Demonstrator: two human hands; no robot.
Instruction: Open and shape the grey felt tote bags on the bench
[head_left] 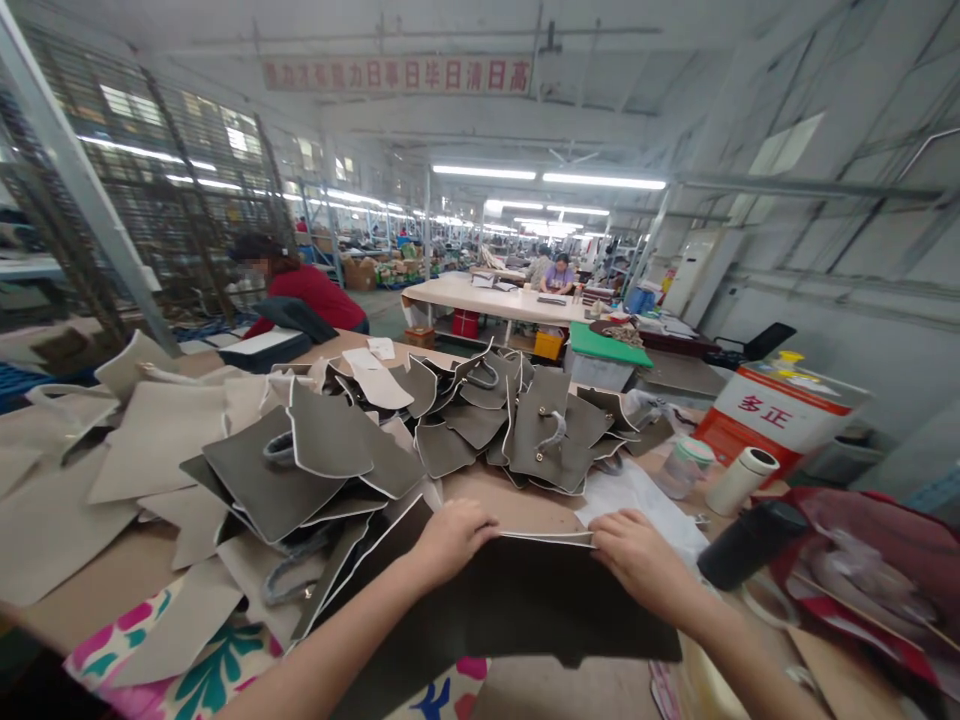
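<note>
A dark grey-brown bag panel [540,600] with a pale edge hangs in front of me at the table's near side. My left hand [456,540] pinches its top edge on the left, and my right hand [626,548] grips the same edge on the right. Between the hands the pale edge looks like two layers lying close together. Left of my left arm lie grey-brown panels [270,480] in a loose pile, some with wrapped handles. Farther ahead is another heap of grey-brown panels [555,425], with a handle and small metal fittings on one.
Beige panels [161,430] cover the left of the table. At right stand a glass jar [686,465], a white cup [741,480], a black bottle [754,545] and a red-and-white can [780,410]. A person in red [307,295] bends at the left; another person [559,275] sits farther back.
</note>
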